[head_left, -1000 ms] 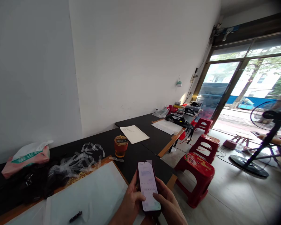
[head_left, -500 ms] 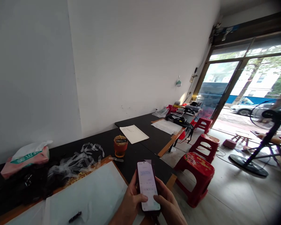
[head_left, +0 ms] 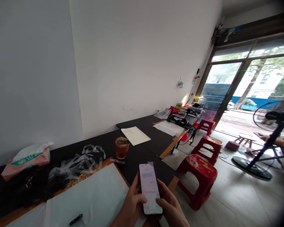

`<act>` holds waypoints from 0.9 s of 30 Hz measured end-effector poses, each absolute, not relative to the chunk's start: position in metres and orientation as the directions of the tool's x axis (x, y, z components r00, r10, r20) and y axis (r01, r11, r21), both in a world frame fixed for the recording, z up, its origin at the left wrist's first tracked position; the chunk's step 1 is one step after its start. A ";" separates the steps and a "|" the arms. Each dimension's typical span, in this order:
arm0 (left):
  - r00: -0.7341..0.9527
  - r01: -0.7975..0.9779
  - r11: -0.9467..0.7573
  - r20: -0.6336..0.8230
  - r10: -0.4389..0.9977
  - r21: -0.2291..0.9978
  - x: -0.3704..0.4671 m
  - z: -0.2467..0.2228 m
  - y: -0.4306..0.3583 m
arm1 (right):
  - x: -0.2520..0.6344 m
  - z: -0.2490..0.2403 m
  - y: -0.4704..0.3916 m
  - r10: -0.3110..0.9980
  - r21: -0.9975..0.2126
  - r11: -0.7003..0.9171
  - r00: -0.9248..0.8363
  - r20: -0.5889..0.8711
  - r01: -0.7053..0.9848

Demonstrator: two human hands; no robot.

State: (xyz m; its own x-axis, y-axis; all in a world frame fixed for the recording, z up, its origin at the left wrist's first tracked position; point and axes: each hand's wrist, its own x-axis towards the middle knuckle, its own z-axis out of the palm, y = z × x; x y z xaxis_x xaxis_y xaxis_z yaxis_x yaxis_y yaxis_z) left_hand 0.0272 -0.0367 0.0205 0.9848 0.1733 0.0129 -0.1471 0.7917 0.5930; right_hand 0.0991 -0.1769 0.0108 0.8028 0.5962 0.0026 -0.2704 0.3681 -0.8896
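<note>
A smartphone (head_left: 149,189) with a lit screen is held upright between both hands, above the near edge of the table. My left hand (head_left: 133,200) grips its left side, thumb over the lower screen. Along the right side my right hand (head_left: 169,201) is wrapped, its thumb also by the lower screen. The fingers behind the phone are hidden. To the left of my hands lies a pale board (head_left: 90,192) with a small black clip-like object (head_left: 76,219) on it. Beyond the phone stands a lidded cup of amber drink (head_left: 122,147).
On the black table (head_left: 142,154) are a white notepad (head_left: 135,135), tangled clear strips (head_left: 80,162) and a tissue pack (head_left: 26,159). Red stools (head_left: 198,179) stand at the right, with a black fan (head_left: 262,142) farther out. A white wall (head_left: 137,63) rises behind the table.
My left thumb has shifted slightly left on the screen. Both hands keep hold of the smartphone in nearly the same place. Outside, the car by the doorway has gone from view.
</note>
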 end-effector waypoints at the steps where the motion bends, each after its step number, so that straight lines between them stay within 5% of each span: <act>1: 0.986 -0.135 0.799 -0.003 0.169 0.586 0.026 0.023 -0.037 | 0.100 0.009 -0.177 0.594 -0.888 0.374 0.804 0.009 -0.267; 27: 0.986 -0.145 0.761 0.032 0.161 0.632 0.026 0.014 -0.036 | 0.102 0.006 -0.178 0.615 -0.888 0.370 0.788 0.015 -0.271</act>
